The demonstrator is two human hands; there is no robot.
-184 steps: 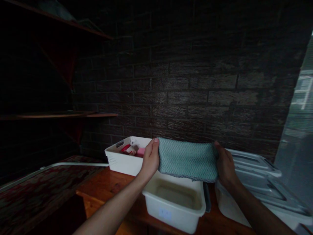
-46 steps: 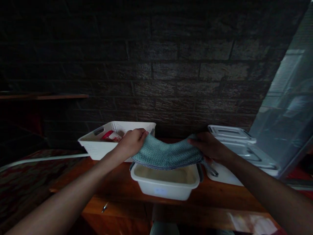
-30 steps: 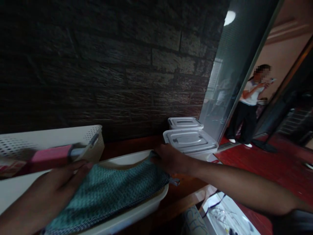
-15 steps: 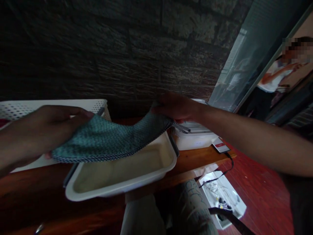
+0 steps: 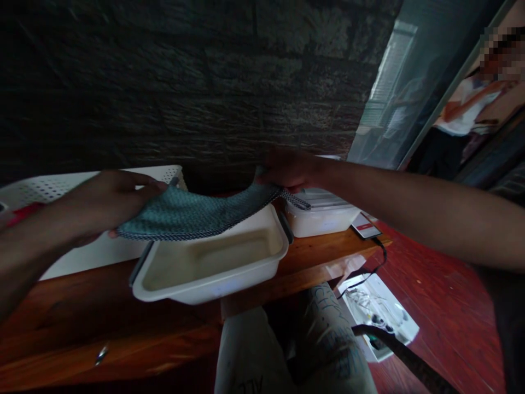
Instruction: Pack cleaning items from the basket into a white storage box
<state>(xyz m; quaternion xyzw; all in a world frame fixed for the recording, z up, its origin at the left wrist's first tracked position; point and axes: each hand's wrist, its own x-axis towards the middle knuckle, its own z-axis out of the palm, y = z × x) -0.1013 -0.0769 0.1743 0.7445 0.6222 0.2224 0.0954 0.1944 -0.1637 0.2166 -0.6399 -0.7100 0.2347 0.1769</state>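
Observation:
I hold a teal waffle-weave cloth (image 5: 197,210) stretched between both hands, sagging just above an open white plastic tub (image 5: 213,268) on a wooden table (image 5: 61,328). My left hand (image 5: 106,200) pinches the cloth's left end with fingers closed over it. My right hand (image 5: 291,169) grips the right end near the dark brick wall. The tub's inside looks bare.
A white perforated basket (image 5: 82,186) with something red in it stands behind my left hand. Lidded white boxes (image 5: 324,210) sit at the table's right end, beside a small device with a cable (image 5: 363,225). Another person (image 5: 471,109) stands beyond a glass panel. My knees show below.
The view has shifted a little since half a second ago. The cloth hangs slightly higher and more taut over the tub, and both hands have kept their grip on its ends.

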